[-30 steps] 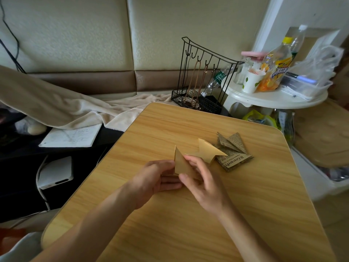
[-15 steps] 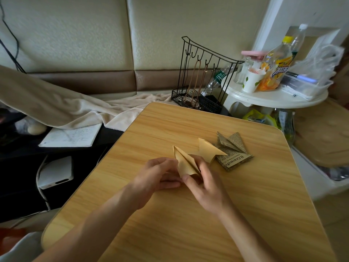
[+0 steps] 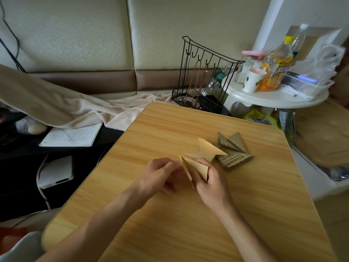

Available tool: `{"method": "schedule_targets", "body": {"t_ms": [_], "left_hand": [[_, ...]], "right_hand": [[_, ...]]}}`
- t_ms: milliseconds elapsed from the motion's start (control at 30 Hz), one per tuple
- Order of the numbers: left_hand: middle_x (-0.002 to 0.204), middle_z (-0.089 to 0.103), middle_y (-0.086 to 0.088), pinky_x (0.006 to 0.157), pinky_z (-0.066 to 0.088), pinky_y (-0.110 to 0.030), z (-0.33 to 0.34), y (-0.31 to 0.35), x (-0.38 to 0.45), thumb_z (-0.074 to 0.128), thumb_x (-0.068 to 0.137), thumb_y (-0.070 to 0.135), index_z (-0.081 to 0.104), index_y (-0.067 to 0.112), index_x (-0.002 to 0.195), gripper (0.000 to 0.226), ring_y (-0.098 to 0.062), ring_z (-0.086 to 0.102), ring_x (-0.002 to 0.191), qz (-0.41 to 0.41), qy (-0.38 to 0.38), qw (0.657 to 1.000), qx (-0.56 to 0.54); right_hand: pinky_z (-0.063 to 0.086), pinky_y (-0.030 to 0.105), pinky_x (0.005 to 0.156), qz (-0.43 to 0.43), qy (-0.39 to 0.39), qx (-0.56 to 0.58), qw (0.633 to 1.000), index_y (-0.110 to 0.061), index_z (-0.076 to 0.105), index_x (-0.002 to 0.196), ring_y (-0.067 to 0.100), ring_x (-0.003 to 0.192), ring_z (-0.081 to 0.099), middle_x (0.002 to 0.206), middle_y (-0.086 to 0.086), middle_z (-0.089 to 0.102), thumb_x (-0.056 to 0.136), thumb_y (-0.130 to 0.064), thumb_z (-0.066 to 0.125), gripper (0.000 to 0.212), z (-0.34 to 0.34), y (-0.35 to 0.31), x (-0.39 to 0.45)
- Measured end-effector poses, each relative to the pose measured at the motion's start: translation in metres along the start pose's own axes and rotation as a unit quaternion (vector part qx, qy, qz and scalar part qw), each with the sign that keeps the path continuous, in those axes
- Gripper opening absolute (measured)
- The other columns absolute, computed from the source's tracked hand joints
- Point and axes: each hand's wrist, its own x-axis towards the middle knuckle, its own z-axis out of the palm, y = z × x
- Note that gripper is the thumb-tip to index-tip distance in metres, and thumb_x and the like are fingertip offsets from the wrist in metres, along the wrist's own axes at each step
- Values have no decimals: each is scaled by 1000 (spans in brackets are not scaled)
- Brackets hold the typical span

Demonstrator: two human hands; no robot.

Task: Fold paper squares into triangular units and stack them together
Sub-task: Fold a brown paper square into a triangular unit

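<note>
Tan paper unit (image 3: 196, 167): lower corner hidden behind right hand (image 3: 211, 183).
Left hand (image 3: 160, 176): fingertips blurred.
Counter (image 3: 170, 224): near edge cut off.

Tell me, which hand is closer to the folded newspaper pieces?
The right hand. It grips the tan paper just in front of the newspaper pieces, with a small gap. The left hand grips the tan paper's other side, farther away.

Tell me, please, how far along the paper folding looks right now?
Done: folded newspaper-print units lie on the wooden table, a tan folded unit against them. In hand: the left hand and right hand hold a tan triangular piece. Left: finishing it and stacking everything together.
</note>
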Motion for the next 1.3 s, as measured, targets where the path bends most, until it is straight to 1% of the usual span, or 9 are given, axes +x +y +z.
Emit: {"method": "schedule_targets", "body": {"t_ms": [233, 533, 633, 700, 833, 1033, 1167, 1233, 1300], "left_hand": [[87, 77, -13, 65, 60, -28, -3, -6, 4, 71, 96, 25, 76, 7, 97, 19, -23, 76, 79, -18, 45, 993, -108], [76, 73, -15, 62, 61, -28, -6, -5, 3, 72, 91, 5, 69, -1, 95, 7, -21, 73, 69, -26, 33, 998, -51], [80, 75, -20, 64, 63, -31, -5, -5, 4, 72, 91, 3, 68, -2, 95, 8, -25, 76, 71, -35, 52, 997, -49], [80, 76, -20, 65, 64, -35, -5, -6, 4, 71, 90, 2, 67, -2, 95, 7, -29, 77, 73, -47, 84, 993, -67], [81, 77, -18, 62, 64, -36, -6, -7, 4, 69, 91, 0, 68, -4, 96, 7, -32, 78, 75, -70, 126, 985, -93], [82, 77, -19, 61, 63, -34, -8, -4, 3, 68, 92, 5, 67, -5, 97, 11, -33, 78, 76, -106, 115, 981, -115], [80, 78, -13, 56, 62, -33, -11, -2, 3, 64, 94, 10, 69, -1, 94, 12, -29, 77, 71, -101, 90, 989, -57], [73, 77, -2, 49, 57, -28, -12, -4, 3, 64, 92, 18, 74, 11, 84, 15, -21, 73, 59, -67, 115, 987, 85], [69, 72, 4, 50, 55, -30, -13, -8, 5, 65, 90, 26, 73, 21, 75, 18, -14, 67, 59, -7, 170, 942, 288]], "right_hand": [[55, 27, 89, -31, 18, -25, 999, -13, 76, 106, 5, 98, 70, 101, -8, 77, 94, -13, 74, 12, 0, -3, -3], [52, 32, 82, -85, 77, -52, 992, -18, 69, 96, 10, 92, 66, 92, -9, 69, 92, -21, 74, 7, -1, -2, -2], [47, 23, 95, -104, 122, -91, 983, -12, 64, 122, 8, 109, 59, 114, -3, 63, 85, -11, 83, 41, 0, 0, -4], [46, 28, 101, -114, 151, -115, 975, -6, 57, 130, 16, 117, 54, 123, 2, 56, 83, -11, 85, 56, 0, 1, -4], [49, 39, 96, -181, 190, -141, 955, -8, 63, 103, 23, 112, 54, 115, 4, 52, 82, -7, 83, 29, -1, -2, -4], [49, 26, 73, -207, 1, -129, 970, -16, 70, 90, 8, 85, 60, 91, -10, 62, 90, -13, 76, 6, 3, -6, -5], [52, 28, 74, -175, -35, -161, 971, -17, 73, 95, 5, 88, 59, 96, -10, 62, 91, -15, 73, 4, 4, -3, -6], [53, 32, 74, -164, -34, -166, 972, -17, 73, 92, 7, 88, 60, 95, -10, 61, 91, -12, 73, 5, 4, -3, -5], [53, 34, 74, -156, -38, -164, 973, -17, 73, 91, 8, 88, 61, 95, -9, 62, 91, -11, 73, 6, 5, -3, -5]]}}
